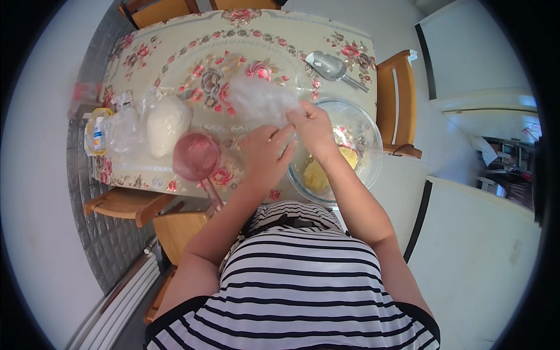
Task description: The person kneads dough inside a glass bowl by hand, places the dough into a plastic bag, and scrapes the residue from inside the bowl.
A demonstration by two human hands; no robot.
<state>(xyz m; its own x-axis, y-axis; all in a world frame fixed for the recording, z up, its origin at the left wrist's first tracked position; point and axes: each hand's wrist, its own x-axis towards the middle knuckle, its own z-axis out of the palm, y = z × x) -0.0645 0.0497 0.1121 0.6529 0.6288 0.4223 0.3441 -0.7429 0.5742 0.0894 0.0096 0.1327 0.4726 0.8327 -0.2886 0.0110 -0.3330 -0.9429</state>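
Observation:
My right hand (312,125) pinches one end of a thin clear plastic bag (262,100), which spreads out to the left over the flowered tablecloth. Beside it my left hand (265,149) is just below the bag, fingers apart and slightly blurred, with nothing visible in it. Under my right forearm is a large clear glass bowl (373,146) with yellow lumps (317,176) in it. Left of my left hand stands a pink translucent pot-like scoop (197,156) with a handle.
A bag of white material (168,125), a crumpled plastic bag (124,129) and a yellow-rimmed container (99,133) are at the table's left. A metal-handled clear scoop (329,66) lies at the upper right. Wooden chairs (398,105) surround the flowered table (175,52).

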